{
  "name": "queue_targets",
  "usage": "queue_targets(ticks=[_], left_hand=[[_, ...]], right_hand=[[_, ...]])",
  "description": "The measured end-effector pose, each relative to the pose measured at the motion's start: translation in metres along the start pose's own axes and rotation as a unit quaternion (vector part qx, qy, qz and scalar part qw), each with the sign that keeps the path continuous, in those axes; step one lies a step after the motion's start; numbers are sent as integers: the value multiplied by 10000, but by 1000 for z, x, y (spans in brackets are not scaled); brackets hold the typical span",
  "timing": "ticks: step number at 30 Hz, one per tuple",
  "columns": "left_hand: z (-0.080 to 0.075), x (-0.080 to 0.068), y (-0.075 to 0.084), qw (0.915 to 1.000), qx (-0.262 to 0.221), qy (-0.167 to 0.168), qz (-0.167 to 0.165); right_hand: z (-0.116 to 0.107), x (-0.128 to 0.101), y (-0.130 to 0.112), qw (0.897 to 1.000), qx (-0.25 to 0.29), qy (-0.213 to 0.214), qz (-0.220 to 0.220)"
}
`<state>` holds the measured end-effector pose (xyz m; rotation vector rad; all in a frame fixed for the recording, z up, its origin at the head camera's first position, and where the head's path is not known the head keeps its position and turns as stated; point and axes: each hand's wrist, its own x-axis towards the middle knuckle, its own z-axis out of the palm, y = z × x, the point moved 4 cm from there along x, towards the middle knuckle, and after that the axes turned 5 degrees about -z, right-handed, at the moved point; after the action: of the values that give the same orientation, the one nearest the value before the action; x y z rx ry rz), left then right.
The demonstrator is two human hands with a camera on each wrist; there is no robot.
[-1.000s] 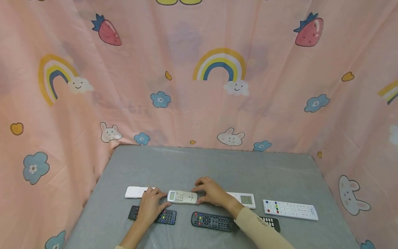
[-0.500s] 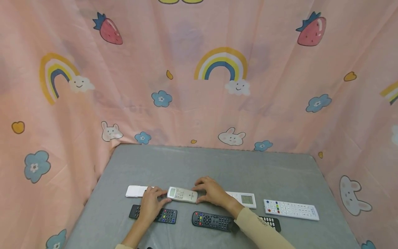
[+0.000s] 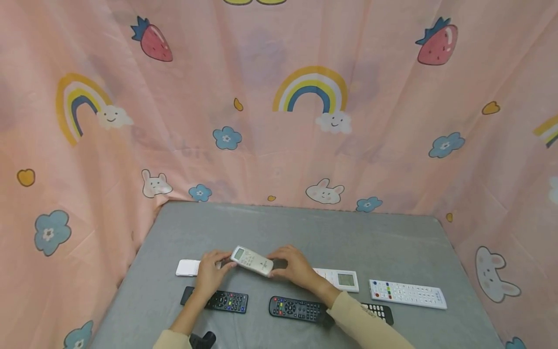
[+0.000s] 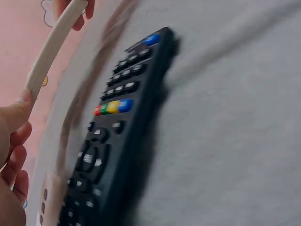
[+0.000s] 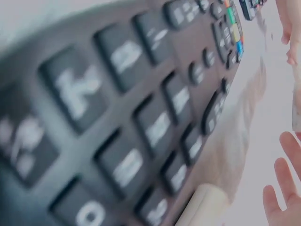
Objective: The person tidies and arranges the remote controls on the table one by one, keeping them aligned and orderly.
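An off-white remote [image 3: 252,261] against grey cloth [image 3: 305,230]; from it, at 12 o'clock, a pink curtain [image 3: 261,162] printed with yellow, white and blue rainbows [image 3: 310,77], red strawberries [image 3: 437,46] and blue flowers [image 3: 226,138]; at 7, a black remote [image 3: 226,301] with red, green, yellow and blue buttons [image 4: 113,107]

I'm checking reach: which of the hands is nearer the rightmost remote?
Right. The right hand is left of the rightmost remote, holding one end of the cream remote; the left hand is farther left, at the cream remote's screen end.
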<state>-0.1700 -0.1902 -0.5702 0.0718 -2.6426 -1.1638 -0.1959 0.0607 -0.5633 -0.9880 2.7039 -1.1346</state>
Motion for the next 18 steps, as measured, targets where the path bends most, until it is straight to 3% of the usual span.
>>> queue_targets(ticks=[12,18], left_hand=[[-4,37,2,9971,-350,-576,-347],[-6,56,6,9947,-675,-710,-300]], right_hand=[[6,10,-14,9960,-69,785,429],[8,17,-16,9928,-121,1106,438]])
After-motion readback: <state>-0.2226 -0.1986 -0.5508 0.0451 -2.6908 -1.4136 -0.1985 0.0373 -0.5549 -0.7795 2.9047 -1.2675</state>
